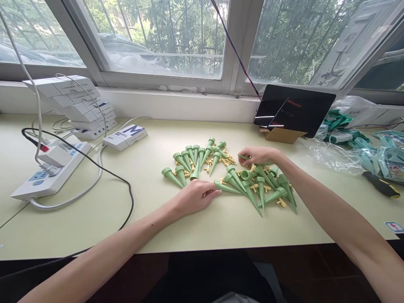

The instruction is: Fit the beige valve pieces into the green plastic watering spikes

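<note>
My left hand rests low over the table with its fingers curled in. What is inside it, if anything, is hidden. A green ribbed-cap plastic spike lies just right of its fingertips. My right hand is closed on a green plastic spike, and only a thin part of it shows past the fingers. Below the right hand and forearm lies a loose pile of green spikes mixed with small yellow valve pieces. Another group of green spikes, with yellow pieces among them, sits farther back.
At the left are a power strip with cables, stacked white boxes and a single box. A tablet leans on a cardboard stand at the back. Plastic bags and a screwdriver lie right.
</note>
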`<state>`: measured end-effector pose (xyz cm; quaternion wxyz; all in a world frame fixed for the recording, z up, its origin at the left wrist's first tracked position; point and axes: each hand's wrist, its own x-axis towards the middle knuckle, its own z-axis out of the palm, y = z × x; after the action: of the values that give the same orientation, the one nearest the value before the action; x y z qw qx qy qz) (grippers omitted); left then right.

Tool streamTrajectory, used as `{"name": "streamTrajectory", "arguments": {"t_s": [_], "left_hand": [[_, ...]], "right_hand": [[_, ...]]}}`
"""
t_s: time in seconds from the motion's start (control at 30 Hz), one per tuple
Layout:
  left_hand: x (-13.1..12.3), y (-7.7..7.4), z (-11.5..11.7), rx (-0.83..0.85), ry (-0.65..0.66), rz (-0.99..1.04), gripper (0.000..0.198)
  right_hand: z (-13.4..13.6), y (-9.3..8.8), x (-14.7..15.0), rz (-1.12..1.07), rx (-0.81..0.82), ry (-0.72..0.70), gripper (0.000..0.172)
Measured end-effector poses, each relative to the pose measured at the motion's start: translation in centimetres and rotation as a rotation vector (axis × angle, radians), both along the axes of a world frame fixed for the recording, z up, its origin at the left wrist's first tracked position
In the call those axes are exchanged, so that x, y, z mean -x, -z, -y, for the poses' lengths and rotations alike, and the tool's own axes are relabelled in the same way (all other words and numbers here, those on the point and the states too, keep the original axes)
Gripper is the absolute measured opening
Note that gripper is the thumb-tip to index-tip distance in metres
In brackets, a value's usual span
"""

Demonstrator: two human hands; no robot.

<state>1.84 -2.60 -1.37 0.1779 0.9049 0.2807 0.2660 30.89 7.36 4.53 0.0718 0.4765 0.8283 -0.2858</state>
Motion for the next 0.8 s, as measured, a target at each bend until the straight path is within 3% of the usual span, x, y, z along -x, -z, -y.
{"name": "streamTrajectory", "arguments": {"t_s": [0.27, 0.43, 0.67, 0.8], "left_hand": [[0.1, 0.0, 0.1, -0.016, 0.006, -0.003, 0.038], [0.1, 0.1, 0.0, -0.028, 0.003, 0.009, 0.037], [0.1, 0.1, 0.0, -0.043, 0.013, 0.022, 0.037], [0.1, 0.1, 0.0, -0.051, 0.016, 0.024, 0.037]], "right_hand": [[-0.6, -1.4, 1.9, -0.286, -0.027, 0.164, 0.01], [-1.1, -2.3, 6.1, -0.285, -0.056, 0.08, 0.004], [-1.5, -2.3, 11.7, -0.207, -0.157, 0.039, 0.008], [-1.8, -2.2, 13.8, -0.159, -0.274, -0.059, 0.012]]}}
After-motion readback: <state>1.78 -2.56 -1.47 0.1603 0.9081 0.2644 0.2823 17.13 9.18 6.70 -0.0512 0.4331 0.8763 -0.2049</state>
